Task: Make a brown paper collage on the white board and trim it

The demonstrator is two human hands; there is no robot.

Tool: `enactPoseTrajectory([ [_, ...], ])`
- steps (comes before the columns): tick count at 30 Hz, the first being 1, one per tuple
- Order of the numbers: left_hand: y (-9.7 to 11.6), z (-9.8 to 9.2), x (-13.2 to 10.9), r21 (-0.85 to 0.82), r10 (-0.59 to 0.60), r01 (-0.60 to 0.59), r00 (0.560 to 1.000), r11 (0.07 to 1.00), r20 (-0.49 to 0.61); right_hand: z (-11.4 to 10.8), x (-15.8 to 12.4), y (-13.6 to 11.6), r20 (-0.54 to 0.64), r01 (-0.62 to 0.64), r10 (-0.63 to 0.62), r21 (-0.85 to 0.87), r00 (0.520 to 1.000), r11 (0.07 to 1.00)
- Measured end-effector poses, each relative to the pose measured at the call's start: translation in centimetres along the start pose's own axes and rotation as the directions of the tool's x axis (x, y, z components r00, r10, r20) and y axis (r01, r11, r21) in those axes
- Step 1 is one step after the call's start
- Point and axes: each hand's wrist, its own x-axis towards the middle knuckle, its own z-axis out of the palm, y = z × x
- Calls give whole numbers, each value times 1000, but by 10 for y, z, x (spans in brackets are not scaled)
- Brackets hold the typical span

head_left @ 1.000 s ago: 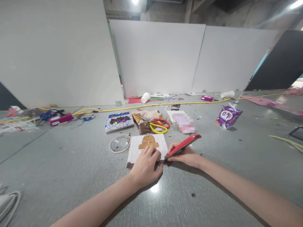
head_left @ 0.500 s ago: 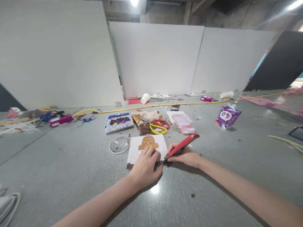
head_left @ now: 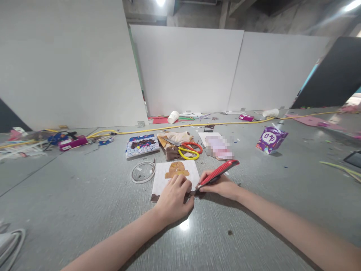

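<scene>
My right hand (head_left: 218,185) is shut on a red utility knife (head_left: 218,172), its tip pointing down and left at the near right corner of a white board (head_left: 161,174). Across the board's near edge runs a dark brown strip (head_left: 155,197); orange-brown pieces (head_left: 177,170) shaped like a hat lie higher up on the board. My left hand (head_left: 175,197) presses on the board with bent fingers, its thumb at the near edge beside the knife tip. The left fingers hide part of the strip, and whatever lies under them cannot be seen.
Beyond the board are scissors (head_left: 188,149) with red and yellow handles on brown and cream cloth (head_left: 172,137), a decorated panel (head_left: 142,146) and a blurred-out pale item (head_left: 218,146). A grey ring (head_left: 143,172) lies left, a purple carton (head_left: 271,140) right. A yellow cable (head_left: 180,127) crosses behind.
</scene>
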Motion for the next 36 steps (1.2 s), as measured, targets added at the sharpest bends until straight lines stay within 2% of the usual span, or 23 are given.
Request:
enactPoseTrajectory([
  [4,-1,1,-2,-38,0,-2,999,999,-38,-4,1,3,-119,53,-44,68,992,996],
  [9,-1,-2,-4,-32,202,-202,979,979,-10,-5,3,6,-194,65,-48,82,980,994],
  [11,0,-3,-4,-3,240,-240,971,971,13,-5,3,5,-214,55,-41,58,976,997],
  [19,2,-5,-3,-20,215,-214,974,977,71,-5,2,6,-212,37,-20,79,977,996],
  [27,3,-5,-2,-35,170,-167,981,985,91,-1,-2,1,-285,4,13,57,958,998],
  [29,3,-6,-1,-45,156,-153,984,987,89,-3,-4,1,-270,11,-6,17,963,1000],
  [33,3,-6,-1,-57,143,-139,986,989,85,-9,-8,4,-144,27,-39,-83,989,996],
  [36,2,-6,-1,-49,174,-169,979,984,110,-11,-9,5,-91,32,-39,-85,995,996],
])
